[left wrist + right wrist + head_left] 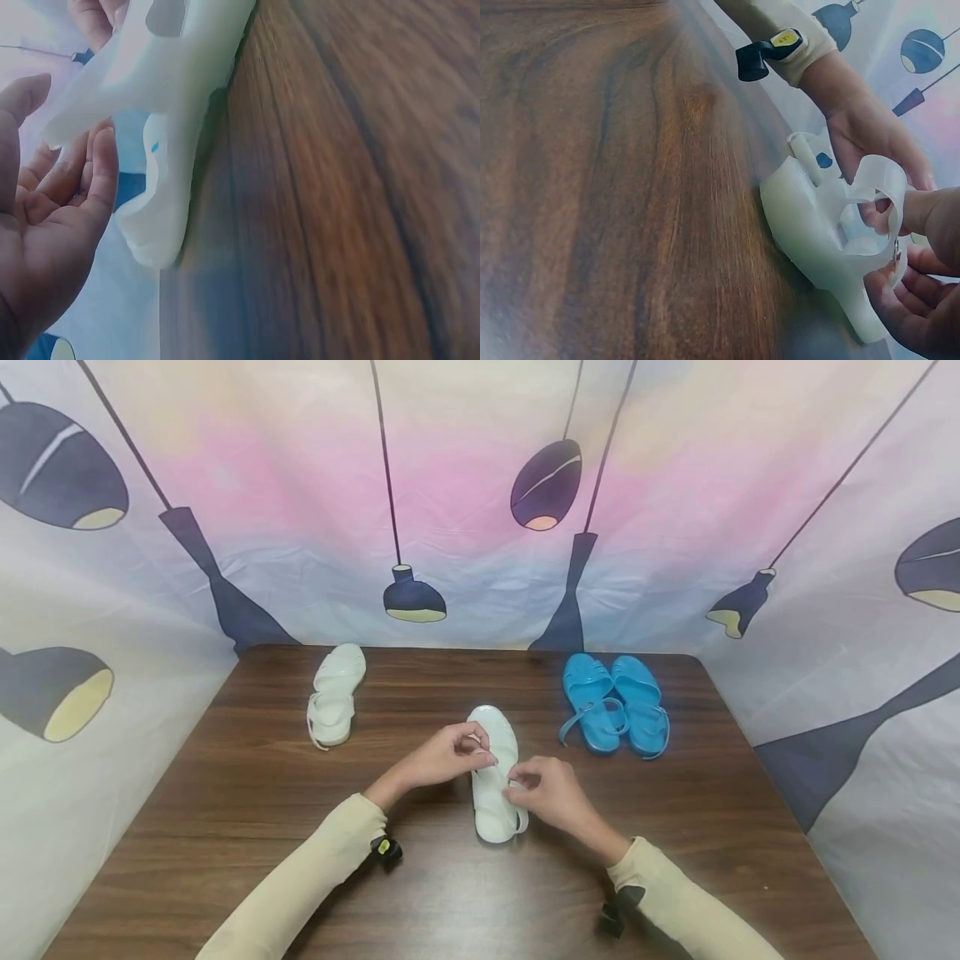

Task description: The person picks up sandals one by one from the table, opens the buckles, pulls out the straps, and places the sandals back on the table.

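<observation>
A white sandal [495,818] lies on the table between both hands, toe pointing away. My left hand [448,753] is beside its upper on the left. In the left wrist view, the thumb [28,96] is apart from the bent fingers [103,169], and the tip of a white band crosses in front of them. At the sandal's right side, my right hand [551,789] pinches the thin strap. A small metal buckle [897,249] shows on that strap in the right wrist view, by the right fingertips. Part of the upper is hidden under the hands.
Another white sandal [337,685] lies at the back left of the brown wooden table [225,860]. A pair of blue sandals [600,727] stands at the back right. Behind the table hangs a cloth backdrop [465,543] printed with lamps.
</observation>
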`<state>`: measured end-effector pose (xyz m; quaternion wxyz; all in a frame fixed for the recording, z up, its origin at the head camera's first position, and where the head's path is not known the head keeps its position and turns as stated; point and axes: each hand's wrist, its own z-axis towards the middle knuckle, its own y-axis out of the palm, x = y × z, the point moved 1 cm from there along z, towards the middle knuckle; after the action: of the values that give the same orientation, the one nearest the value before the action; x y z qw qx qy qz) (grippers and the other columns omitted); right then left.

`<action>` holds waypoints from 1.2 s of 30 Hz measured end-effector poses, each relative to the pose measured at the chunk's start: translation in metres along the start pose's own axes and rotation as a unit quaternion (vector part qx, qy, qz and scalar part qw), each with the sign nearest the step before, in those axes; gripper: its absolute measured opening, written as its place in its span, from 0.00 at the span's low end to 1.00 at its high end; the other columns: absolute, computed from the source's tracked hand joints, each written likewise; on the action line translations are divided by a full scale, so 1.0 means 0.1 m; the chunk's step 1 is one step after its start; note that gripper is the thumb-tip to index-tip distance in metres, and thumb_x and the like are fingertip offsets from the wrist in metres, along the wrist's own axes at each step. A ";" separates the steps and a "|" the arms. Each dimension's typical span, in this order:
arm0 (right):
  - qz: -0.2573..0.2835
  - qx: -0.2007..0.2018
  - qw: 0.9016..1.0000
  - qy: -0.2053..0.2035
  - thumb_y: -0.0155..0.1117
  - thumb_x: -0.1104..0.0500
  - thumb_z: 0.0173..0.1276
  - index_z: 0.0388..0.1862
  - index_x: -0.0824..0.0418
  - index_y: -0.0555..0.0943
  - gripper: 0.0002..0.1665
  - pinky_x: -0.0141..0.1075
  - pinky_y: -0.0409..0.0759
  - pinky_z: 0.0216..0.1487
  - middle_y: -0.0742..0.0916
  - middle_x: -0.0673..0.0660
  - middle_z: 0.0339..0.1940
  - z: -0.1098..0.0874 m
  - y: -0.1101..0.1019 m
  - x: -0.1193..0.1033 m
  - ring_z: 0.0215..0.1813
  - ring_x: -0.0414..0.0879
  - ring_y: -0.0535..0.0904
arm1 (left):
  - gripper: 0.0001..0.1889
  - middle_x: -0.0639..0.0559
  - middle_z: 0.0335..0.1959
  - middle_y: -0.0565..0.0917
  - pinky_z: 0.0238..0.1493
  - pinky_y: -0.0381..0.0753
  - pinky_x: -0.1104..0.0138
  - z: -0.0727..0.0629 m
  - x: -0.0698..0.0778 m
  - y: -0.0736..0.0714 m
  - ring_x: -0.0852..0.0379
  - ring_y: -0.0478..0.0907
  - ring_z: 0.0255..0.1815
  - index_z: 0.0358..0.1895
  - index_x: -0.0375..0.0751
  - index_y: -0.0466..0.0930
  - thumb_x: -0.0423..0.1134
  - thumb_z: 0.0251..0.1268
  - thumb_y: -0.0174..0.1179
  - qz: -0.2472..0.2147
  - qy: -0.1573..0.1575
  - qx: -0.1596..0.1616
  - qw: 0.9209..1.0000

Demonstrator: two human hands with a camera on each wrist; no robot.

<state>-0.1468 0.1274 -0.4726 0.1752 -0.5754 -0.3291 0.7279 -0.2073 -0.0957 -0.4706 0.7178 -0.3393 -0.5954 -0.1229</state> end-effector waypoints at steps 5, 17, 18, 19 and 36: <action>-0.001 -0.003 1.000 -0.001 0.79 0.60 0.57 0.36 0.56 0.90 0.08 0.31 0.81 0.34 0.86 0.46 0.29 0.00 0.01 0.00 0.33 0.38 0.79 | 0.18 0.53 0.35 0.89 0.41 0.83 0.67 0.04 0.02 0.09 0.58 0.86 0.38 0.50 0.38 0.72 0.40 0.67 0.70 0.003 -0.002 -0.023 1.000; -0.013 0.005 1.000 -0.014 0.79 0.61 0.57 0.35 0.55 0.90 0.07 0.31 0.81 0.35 0.86 0.45 0.29 0.00 0.01 -0.02 0.33 0.38 0.79 | 0.08 0.55 0.33 0.90 0.43 0.87 0.65 0.06 0.02 0.15 0.60 0.87 0.38 0.37 0.43 0.85 0.40 0.61 0.75 0.054 0.033 -0.037 0.997; -0.012 0.004 1.000 -0.013 0.79 0.61 0.57 0.35 0.55 0.90 0.07 0.31 0.81 0.35 0.86 0.45 0.29 0.00 0.01 -0.02 0.33 0.38 0.79 | 0.07 0.56 0.32 0.90 0.43 0.86 0.66 0.06 0.02 0.14 0.60 0.87 0.37 0.36 0.45 0.86 0.41 0.60 0.75 0.060 0.033 -0.036 0.997; -0.012 0.003 1.000 -0.012 0.79 0.61 0.57 0.35 0.55 0.90 0.07 0.31 0.81 0.35 0.86 0.45 0.29 0.00 0.01 -0.02 0.33 0.38 0.79 | 0.06 0.58 0.31 0.89 0.42 0.86 0.66 0.05 0.03 0.13 0.60 0.87 0.36 0.34 0.46 0.87 0.41 0.60 0.75 0.065 0.032 -0.035 0.997; -0.013 0.007 1.000 -0.007 0.80 0.58 0.58 0.36 0.52 0.91 0.08 0.30 0.82 0.36 0.87 0.44 0.30 -0.02 0.01 0.02 0.35 0.38 0.80 | 0.05 0.59 0.29 0.89 0.37 0.83 0.70 0.01 -0.01 0.13 0.64 0.84 0.32 0.30 0.48 0.90 0.41 0.59 0.76 0.090 0.015 -0.008 0.996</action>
<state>-0.1455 0.1283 -0.4743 0.1865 -0.5645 -0.3329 0.7319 -0.2004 -0.0859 -0.4758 0.7319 -0.3956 -0.5506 -0.0679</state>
